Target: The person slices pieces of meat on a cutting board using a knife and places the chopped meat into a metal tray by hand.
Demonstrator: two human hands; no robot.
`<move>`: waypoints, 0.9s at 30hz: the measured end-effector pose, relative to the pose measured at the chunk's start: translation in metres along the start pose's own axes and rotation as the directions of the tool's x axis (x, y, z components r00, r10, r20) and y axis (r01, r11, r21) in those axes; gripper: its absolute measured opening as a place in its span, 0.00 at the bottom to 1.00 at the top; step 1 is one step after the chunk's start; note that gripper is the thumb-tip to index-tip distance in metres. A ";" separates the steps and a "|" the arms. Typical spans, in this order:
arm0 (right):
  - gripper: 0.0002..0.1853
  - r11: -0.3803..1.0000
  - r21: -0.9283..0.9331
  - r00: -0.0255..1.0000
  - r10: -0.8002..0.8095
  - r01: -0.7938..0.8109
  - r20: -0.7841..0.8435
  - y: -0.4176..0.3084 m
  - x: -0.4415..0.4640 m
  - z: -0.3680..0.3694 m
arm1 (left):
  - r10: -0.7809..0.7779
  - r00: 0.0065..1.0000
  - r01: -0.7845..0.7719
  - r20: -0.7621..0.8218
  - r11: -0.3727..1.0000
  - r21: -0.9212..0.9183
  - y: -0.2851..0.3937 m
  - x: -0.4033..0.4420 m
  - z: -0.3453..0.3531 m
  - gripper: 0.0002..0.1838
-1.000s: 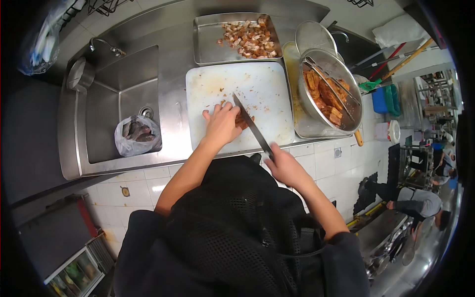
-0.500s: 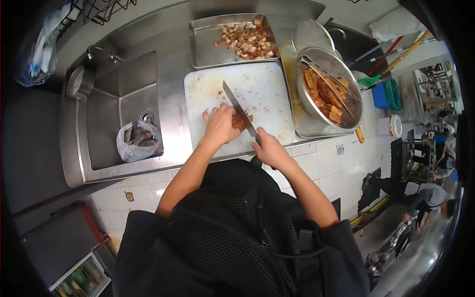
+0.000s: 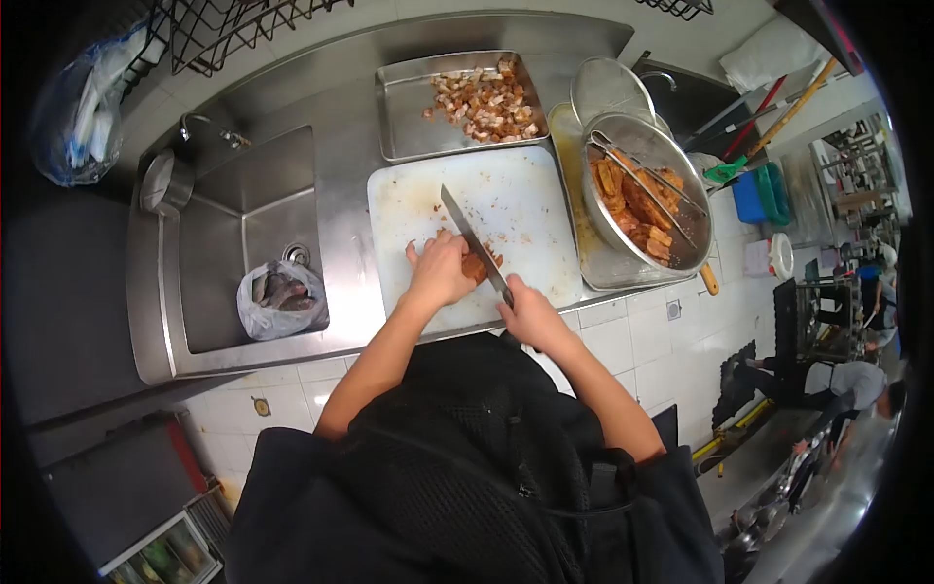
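Observation:
My right hand (image 3: 530, 310) is wrapped round the handle of a long knife (image 3: 471, 235), its blade slanting up and left over a white cutting board (image 3: 525, 185). Under the fingers of my left hand (image 3: 438, 271) lies a brown piece of meat (image 3: 477, 266), partly hidden, with the blade against or just over it. Small brown crumbs dot the board. Behind it, diced meat (image 3: 486, 101) fills the right part of a metal tray (image 3: 405, 125). To the right, a steel bowl (image 3: 702, 243) holds larger brown meat pieces (image 3: 637, 200) and metal tongs (image 3: 650, 175).
At the left is a sink (image 3: 219, 229) with a plastic bag of dark contents (image 3: 282, 302). A round strainer (image 3: 611, 90) stands behind the bowl. Two people (image 3: 846, 382) are at the far right, near metal racks. A blue bin (image 3: 749, 200) stands on the floor.
The camera view has shifted, so the counter sits lower. Since the earliest frame my right hand has moved left with the knife, and the blade is nearer my left hand.

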State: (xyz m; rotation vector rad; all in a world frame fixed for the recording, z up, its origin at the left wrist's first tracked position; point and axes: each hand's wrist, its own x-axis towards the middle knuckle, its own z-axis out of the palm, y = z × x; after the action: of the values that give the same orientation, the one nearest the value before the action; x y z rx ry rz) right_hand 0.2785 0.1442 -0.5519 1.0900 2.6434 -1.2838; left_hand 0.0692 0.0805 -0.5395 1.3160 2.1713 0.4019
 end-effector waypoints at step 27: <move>0.15 0.999 0.015 0.999 0.041 -0.041 0.005 0.015 -0.002 0.021 | 0.125 0.974 -0.152 -0.190 0.979 -0.136 -0.003 0.010 -0.020 0.35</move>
State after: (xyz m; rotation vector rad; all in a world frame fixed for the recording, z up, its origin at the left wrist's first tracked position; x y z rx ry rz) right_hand 0.2826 0.1352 -0.5752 1.1352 2.5985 -1.2996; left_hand 0.0511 0.0888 -0.5282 1.3976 2.1514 0.7524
